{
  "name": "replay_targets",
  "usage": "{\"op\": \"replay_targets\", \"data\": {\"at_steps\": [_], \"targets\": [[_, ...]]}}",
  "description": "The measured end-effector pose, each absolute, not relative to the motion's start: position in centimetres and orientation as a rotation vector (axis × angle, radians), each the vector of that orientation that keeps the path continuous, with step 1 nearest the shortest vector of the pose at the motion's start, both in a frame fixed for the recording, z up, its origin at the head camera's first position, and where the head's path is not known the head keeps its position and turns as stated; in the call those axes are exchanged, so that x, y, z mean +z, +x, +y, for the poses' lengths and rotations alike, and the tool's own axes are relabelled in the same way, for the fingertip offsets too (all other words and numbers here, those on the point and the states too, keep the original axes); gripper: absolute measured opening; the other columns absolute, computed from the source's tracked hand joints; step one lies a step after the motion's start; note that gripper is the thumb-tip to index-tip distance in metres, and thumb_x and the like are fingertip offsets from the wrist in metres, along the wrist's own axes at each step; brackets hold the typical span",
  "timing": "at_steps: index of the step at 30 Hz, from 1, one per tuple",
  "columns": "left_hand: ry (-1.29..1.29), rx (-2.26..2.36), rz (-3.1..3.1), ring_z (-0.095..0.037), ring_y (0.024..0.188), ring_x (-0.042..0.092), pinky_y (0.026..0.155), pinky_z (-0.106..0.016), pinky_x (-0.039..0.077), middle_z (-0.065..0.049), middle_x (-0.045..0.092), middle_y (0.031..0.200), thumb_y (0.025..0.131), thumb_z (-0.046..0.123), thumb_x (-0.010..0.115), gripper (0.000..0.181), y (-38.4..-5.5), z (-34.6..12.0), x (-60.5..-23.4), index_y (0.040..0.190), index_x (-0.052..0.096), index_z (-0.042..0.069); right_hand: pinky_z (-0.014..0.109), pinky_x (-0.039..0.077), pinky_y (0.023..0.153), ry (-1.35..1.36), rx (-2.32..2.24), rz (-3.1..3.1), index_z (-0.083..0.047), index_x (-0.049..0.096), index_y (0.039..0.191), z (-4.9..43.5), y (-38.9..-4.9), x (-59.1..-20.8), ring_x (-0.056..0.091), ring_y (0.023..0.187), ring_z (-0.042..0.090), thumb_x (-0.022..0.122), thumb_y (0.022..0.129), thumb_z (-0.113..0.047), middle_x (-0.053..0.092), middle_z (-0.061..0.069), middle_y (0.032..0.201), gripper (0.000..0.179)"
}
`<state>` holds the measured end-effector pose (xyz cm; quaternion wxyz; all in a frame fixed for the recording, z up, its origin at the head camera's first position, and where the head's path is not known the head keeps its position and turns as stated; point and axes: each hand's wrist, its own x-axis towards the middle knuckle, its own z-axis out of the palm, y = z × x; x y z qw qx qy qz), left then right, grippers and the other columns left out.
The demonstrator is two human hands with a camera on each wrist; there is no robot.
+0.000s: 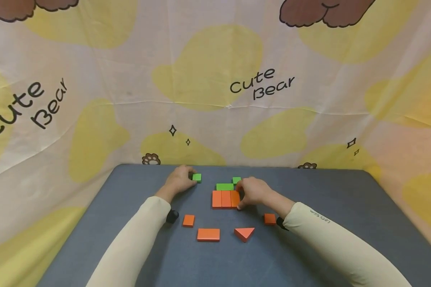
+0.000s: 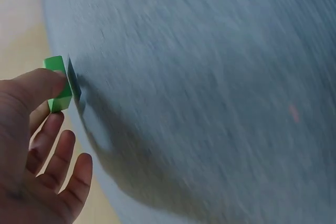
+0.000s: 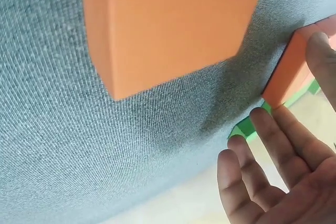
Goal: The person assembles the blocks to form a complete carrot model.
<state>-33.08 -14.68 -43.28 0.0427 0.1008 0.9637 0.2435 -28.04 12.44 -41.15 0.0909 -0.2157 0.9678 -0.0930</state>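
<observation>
At the far side of the table, my left hand point(image 1: 179, 180) pinches a small green block point(image 1: 197, 178) between thumb and index finger. In the left wrist view the green block point(image 2: 59, 90) is held with a narrow shadow beside it, and the other fingers are loosely bent. My right hand point(image 1: 255, 191) pinches the rightmost orange block point(image 1: 235, 200) of a row of three, thumb at the near end. The right wrist view shows that orange block point(image 3: 291, 72) between thumb and index finger. Behind the row lie a long green block point(image 1: 224, 186) and a small green block point(image 1: 236, 180).
Nearer the front lie an orange square block point(image 1: 188, 220), an orange rectangular block point(image 1: 208, 234), a red-orange triangular block point(image 1: 244, 233) and another square block point(image 1: 269, 219) by the right wrist. A patterned cloth point(image 1: 215, 131) hangs behind the grey table point(image 1: 208, 267).
</observation>
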Motion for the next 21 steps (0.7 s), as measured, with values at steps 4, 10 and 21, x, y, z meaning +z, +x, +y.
{"op": "replay_targets", "data": {"at_steps": [4,10,21], "targets": [[0.344,0.789,2.927,-0.027,0.113,0.057,0.094,-0.046,0.048,-0.010,0.059,0.126,0.087,0.023,0.070,0.038,-33.3,-13.3,-43.5,0.122,0.066,0.011,0.039,0.054,0.076,-0.642,-0.248,2.882,-0.011,0.071,0.109,12.4,-27.9,-40.9,0.060,0.085,0.018,0.088,0.065,-0.037,0.069,0.002,0.100,0.054],[0.362,0.822,2.915,-0.025,0.111,0.058,0.093,-0.043,0.048,-0.008,0.062,0.123,0.085,0.022,0.072,0.035,-33.1,-11.8,-43.5,0.118,0.068,0.012,0.037,0.053,0.071,-0.675,-0.239,2.876,-0.011,0.071,0.106,12.1,-27.9,-40.8,0.058,0.079,0.016,0.088,0.066,-0.036,0.068,0.001,0.094,0.050],[0.408,0.820,2.872,-0.023,0.106,0.060,0.092,-0.042,0.050,-0.005,0.066,0.115,0.084,0.021,0.073,0.031,-33.2,-10.6,-43.8,0.115,0.070,0.013,0.037,0.052,0.071,-0.660,-0.233,2.867,-0.010,0.070,0.107,12.2,-27.8,-40.7,0.057,0.078,0.016,0.088,0.066,-0.035,0.067,0.001,0.091,0.051]]}}
